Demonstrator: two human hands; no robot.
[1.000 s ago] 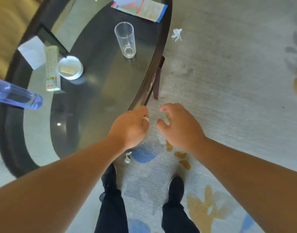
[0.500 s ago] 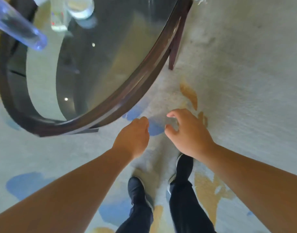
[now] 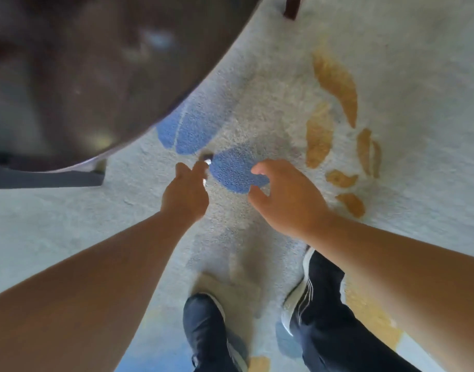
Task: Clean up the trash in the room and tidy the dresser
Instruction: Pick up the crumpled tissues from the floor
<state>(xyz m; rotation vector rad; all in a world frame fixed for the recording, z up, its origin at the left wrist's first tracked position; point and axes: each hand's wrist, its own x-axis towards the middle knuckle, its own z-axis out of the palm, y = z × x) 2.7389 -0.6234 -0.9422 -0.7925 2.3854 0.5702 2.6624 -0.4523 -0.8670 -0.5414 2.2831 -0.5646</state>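
since a second ago both hands were lowered to the carpet (image 3: 257,63). small white scrap (image 3: 207,161) sits at left hand (image 3: 186,193) fingertips, seemingly pinched, grip blurred. right hand (image 3: 287,200) hovers beside, half-open, empty. pickup judged underway; table rim (image 3: 203,84) just beyond.

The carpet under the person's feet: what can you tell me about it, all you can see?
The carpet looks pale grey-cream with a short, nubby pile. Blue rounded patches and ochre leaf-like shapes are woven in. It lies flat, running under the dark-rimmed glass table, whose leg stands on it. Two dark shoes stand on it. A small white scrap sits by the left hand's fingertips.
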